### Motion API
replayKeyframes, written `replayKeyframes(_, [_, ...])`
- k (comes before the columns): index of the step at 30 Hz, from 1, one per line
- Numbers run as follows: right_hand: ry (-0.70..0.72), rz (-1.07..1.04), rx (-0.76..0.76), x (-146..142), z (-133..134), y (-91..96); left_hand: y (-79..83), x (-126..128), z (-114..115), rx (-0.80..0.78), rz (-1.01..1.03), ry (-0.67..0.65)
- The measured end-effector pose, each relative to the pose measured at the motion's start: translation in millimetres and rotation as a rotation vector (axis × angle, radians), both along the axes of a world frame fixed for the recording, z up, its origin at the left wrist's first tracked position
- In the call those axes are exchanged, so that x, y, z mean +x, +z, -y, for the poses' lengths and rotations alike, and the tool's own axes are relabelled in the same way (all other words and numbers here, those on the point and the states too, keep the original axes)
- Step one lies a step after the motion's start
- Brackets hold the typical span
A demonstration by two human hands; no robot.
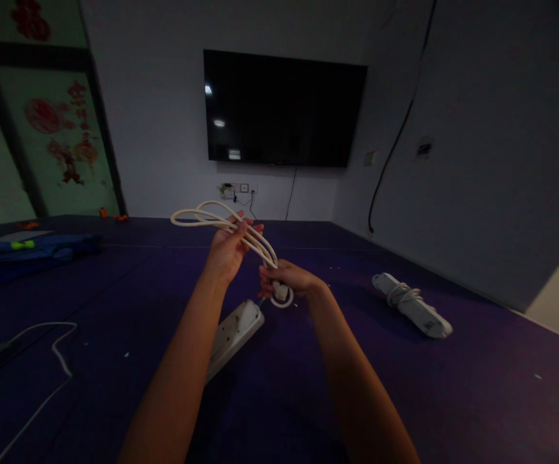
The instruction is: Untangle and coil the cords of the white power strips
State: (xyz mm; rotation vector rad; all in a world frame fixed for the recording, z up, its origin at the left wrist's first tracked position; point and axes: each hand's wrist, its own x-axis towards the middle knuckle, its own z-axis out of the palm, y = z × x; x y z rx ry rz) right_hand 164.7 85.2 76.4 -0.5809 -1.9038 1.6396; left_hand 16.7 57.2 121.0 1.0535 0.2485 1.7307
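Observation:
A white power cord, gathered into long loops, runs between my two hands above the floor. My left hand is closed around the middle of the loops, thumb on top. Lower and to the right, my right hand grips the bundle's near end, where a small loop and what looks like a plug hang below the fingers. Under my hands lies a white power strip, partly hidden behind my left forearm.
Another white power strip, its cord wrapped around it, lies to the right on the purple floor. A thin white cable curves at left. Blue cloth lies farther back. A television hangs on the far wall.

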Motion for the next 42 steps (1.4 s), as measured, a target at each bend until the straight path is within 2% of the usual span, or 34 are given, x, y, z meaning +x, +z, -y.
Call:
replayKeyframes(5, [0.124,0.021,-0.046,-12,-11,-21.4,-7.1,-4,-10,-0.063,-0.071,0.072])
replayKeyframes(12, [0.162,0.142,-0.084,-18,-22,-43.7,-21.6,-6,-19,-0.203,-0.200,0.036])
replayKeyframes(19, [0.101,0.145,-0.061,3,-31,-39.0,-27.9,-7,-21,-0.235,-0.326,-0.028])
replayKeyframes(23, [0.038,0.330,-0.020,9,-35,-36.9,-27.0,-12,-21,-0.229,-0.363,-0.098])
replayKeyframes(28, [0.072,0.536,0.033,-9,-37,-48.1,-28.9,-19,-22,-0.242,-0.338,-0.175])
replayKeyframes(33, [0.085,0.551,0.013,-27,-36,-61.1,-31.3,-22,-22,-0.235,-0.349,-0.277])
replayKeyframes(38, [0.053,0.657,0.101,-17,-33,-50.5,-30.9,-30,-22,-0.225,-0.434,-0.260])
replayKeyframes(42, [-0.049,0.742,0.176,2,-33,-37.1,-29.5,-37,-22,-0.215,-0.491,-0.240])
